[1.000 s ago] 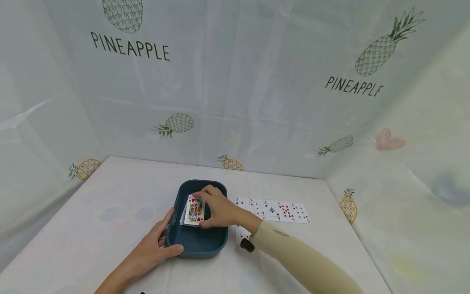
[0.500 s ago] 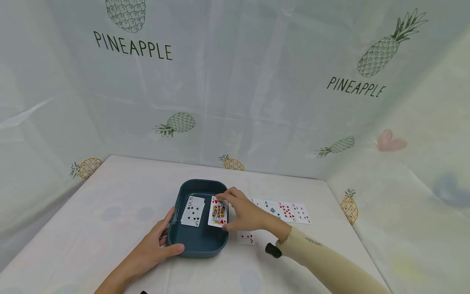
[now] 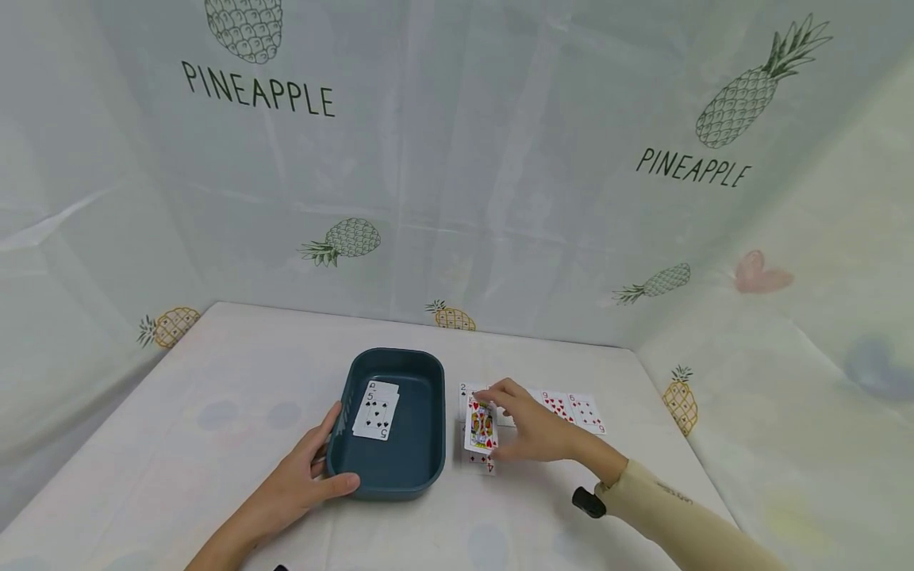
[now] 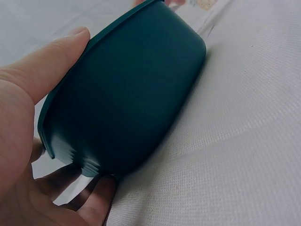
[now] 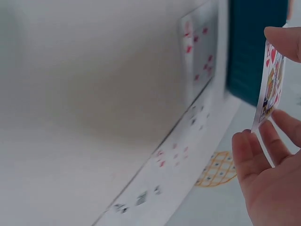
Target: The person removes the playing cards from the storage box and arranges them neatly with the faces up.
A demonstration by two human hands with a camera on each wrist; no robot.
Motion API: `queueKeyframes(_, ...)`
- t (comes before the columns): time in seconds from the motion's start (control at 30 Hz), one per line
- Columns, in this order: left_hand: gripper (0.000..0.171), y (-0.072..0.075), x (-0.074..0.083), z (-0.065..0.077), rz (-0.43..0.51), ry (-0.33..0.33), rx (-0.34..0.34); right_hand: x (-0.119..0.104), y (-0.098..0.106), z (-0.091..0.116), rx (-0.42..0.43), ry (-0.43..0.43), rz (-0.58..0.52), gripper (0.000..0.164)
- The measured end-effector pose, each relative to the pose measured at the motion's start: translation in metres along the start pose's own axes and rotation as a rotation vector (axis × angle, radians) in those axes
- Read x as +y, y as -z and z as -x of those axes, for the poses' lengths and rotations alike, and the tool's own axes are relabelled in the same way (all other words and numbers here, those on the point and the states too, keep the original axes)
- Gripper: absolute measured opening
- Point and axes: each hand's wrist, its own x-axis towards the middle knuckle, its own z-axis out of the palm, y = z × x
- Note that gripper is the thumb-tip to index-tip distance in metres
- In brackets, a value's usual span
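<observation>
My right hand (image 3: 528,424) pinches a king of hearts playing card (image 3: 480,427) by its ends, thumb at one end and fingertips at the other. The king hangs over the four of diamonds (image 3: 485,468) and hides most of it. A dark blue-green tray (image 3: 396,476) stands left of that card. My left hand (image 3: 300,480) grips the tray at its near left side, thumb at the rim and fingers around the outer wall, as the left wrist view shows. A small stack of cards (image 3: 374,412) lies face up inside the tray, a black five on top.
A row of face-up cards runs right of the tray, including a two (image 3: 464,390), a nine of hearts (image 3: 555,406) and a six of diamonds (image 3: 587,412). My right hand covers part of this row. A pineapple-print curtain (image 3: 485,198) rises behind the table.
My right hand has lifted the king of hearts from the stack and carried it right, out of the tray and over the table cards. My left hand has stayed on the tray.
</observation>
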Motion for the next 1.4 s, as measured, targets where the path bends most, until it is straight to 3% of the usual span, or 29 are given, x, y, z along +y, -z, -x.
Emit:
queueKeyframes(0.33,0.113,0.001,-0.001,-0.001,0.018,0.008,-0.010,0.029,-0.007,0.038,-0.061,-0.097,0.041,0.083)
queueKeyframes(0.53,0.112,0.001,0.001,0.000,0.019,0.009,-0.014,0.039,-0.010,0.050,-0.088,-0.108,0.049,0.077)
queueKeyframes(1.07,0.112,0.001,0.000,0.000,0.019,0.019,-0.013,0.036,-0.007,0.043,-0.146,-0.076,0.134,0.081)
queueKeyframes(1.4,0.112,0.001,0.000,0.000,0.025,0.015,-0.014,0.033,-0.006,0.034,-0.177,-0.119,0.166,0.081)
